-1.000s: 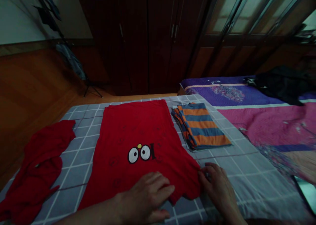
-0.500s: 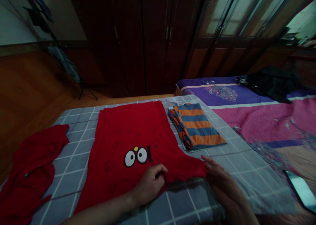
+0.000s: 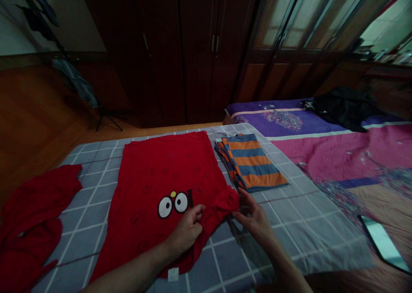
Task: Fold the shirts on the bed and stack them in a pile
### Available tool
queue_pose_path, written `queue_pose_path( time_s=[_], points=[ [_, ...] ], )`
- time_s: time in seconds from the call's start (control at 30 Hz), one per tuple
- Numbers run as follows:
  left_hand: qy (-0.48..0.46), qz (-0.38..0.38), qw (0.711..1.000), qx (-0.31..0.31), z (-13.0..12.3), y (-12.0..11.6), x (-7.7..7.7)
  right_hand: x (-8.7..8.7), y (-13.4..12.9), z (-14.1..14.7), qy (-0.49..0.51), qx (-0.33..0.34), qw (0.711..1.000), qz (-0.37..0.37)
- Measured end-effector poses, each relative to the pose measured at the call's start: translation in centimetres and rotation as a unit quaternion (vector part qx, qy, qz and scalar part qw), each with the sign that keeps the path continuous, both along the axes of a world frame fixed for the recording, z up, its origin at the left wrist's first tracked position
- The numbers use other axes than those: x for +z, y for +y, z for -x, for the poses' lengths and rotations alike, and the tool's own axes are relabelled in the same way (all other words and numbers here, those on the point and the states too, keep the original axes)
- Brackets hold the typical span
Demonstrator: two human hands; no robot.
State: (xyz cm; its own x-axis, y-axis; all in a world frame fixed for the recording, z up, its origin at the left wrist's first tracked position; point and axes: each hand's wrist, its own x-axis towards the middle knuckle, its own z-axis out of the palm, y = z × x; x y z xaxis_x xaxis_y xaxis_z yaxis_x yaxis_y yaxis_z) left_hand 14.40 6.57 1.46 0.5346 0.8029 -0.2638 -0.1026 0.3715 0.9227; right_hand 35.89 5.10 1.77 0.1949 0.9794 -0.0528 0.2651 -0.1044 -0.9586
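Observation:
A red T-shirt (image 3: 161, 164) with cartoon eyes printed on it lies spread over a grey checked cloth (image 3: 219, 258). My left hand (image 3: 186, 233) is closed on the shirt near its shoulder, just below the printed eyes. At the sleeve, my right hand (image 3: 252, 218) pinches the edge between thumb and fingers; the sleeve is bunched and turned inward. A white label (image 3: 173, 274) shows at the collar, close to my left forearm. The lower left part of the shirt is hidden behind that forearm.
A folded orange-and-blue striped garment (image 3: 257, 162) lies right of the shirt. Another red garment (image 3: 35, 211) is crumpled at the left. A phone (image 3: 384, 243) rests at the right, near a bed with a purple and pink cover (image 3: 305, 149). Dark wardrobes (image 3: 199, 70) stand behind.
My right hand has moved left and slightly up, bringing the sleeve in from its stretched-out position. The white collar label has come into view.

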Motion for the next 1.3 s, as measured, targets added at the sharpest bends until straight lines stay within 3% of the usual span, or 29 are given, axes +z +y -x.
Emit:
queue_pose_path(
  time_s=[0.1,0.27,0.5,0.6,0.7,0.77,0.83,0.93,1.0,1.17,1.3],
  points=[
    [-0.020,0.006,1.000,0.018,0.1,0.2,0.1,-0.2,0.1,0.3,-0.055,-0.021,0.998,-0.024],
    [-0.031,-0.001,0.999,0.027,0.1,0.2,0.6,1.5,1.1,-0.4,-0.055,-0.057,0.997,0.003],
    [0.002,-0.057,0.998,0.025,0.2,0.3,0.4,1.1,2.0,0.0,-0.016,0.062,0.995,0.081],
    [0.013,-0.078,0.997,0.024,0.4,0.2,0.2,2.5,2.3,-0.8,0.005,0.033,0.997,0.070],
    [0.057,-0.134,0.989,-0.006,0.5,0.0,0.6,4.9,2.3,-2.7,0.021,0.014,1.000,0.004],
    [0.109,-0.208,0.970,-0.064,0.6,-0.2,1.3,5.6,1.9,-4.0,-0.001,0.039,0.999,-0.036],
    [0.159,-0.304,0.926,-0.159,0.7,-0.4,2.0,4.9,1.3,-5.2,-0.032,0.041,0.998,-0.038],
    [0.190,-0.428,0.834,-0.293,0.7,-0.6,2.8,2.4,0.0,-6.0,-0.028,-0.016,0.998,0.047],
    [0.193,-0.467,0.797,-0.330,0.5,-0.5,3.2,0.9,-0.9,-6.0,-0.009,-0.043,0.995,0.092],
    [0.210,-0.499,0.784,-0.302,-1.4,1.5,3.8,0.0,-2.3,-4.6,-0.077,-0.059,0.989,0.107],
    [0.271,-0.508,0.789,-0.216,-3.9,5.0,3.4,-0.3,-2.3,-4.5,-0.191,-0.044,0.972,0.127]
  ],
)
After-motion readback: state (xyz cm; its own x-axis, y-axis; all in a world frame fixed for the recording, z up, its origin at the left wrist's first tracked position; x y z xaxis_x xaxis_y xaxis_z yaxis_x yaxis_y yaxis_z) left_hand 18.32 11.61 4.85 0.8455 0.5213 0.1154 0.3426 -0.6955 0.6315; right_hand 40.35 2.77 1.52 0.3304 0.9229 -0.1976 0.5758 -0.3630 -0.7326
